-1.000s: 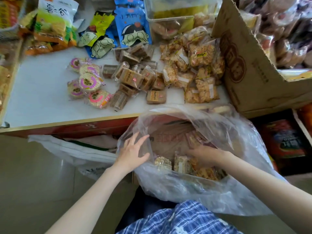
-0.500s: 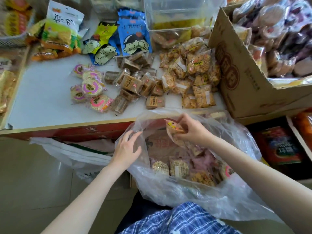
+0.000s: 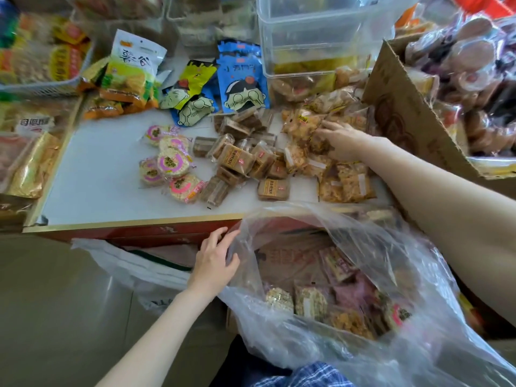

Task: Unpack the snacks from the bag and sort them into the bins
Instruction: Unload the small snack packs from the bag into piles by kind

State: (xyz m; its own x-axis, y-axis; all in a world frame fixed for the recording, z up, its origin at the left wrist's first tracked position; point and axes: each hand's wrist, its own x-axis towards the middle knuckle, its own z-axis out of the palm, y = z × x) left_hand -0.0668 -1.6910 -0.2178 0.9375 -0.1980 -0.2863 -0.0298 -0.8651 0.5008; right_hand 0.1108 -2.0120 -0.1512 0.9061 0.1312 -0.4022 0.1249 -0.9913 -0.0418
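1. We noted a white table (image 3: 106, 174) bearing round pink-labelled cakes (image 3: 170, 163), brown bars (image 3: 240, 157) and a golden crispy pile (image 3: 335, 169); a clear bin (image 3: 312, 46) stood behind them, and a carton (image 3: 413, 118) crowded the right edge.
2. The bag (image 3: 349, 317) lay open below the table edge, snacks (image 3: 310, 301) in its bottom.
3. Left hand (image 3: 216, 263) pinched the bag's near rim, thumb against fingers.
4. Right hand (image 3: 342, 141) rested on the crispy pile, well apart from the bag, fingers loosely curled; whether it gripped a packet, we could not tell.
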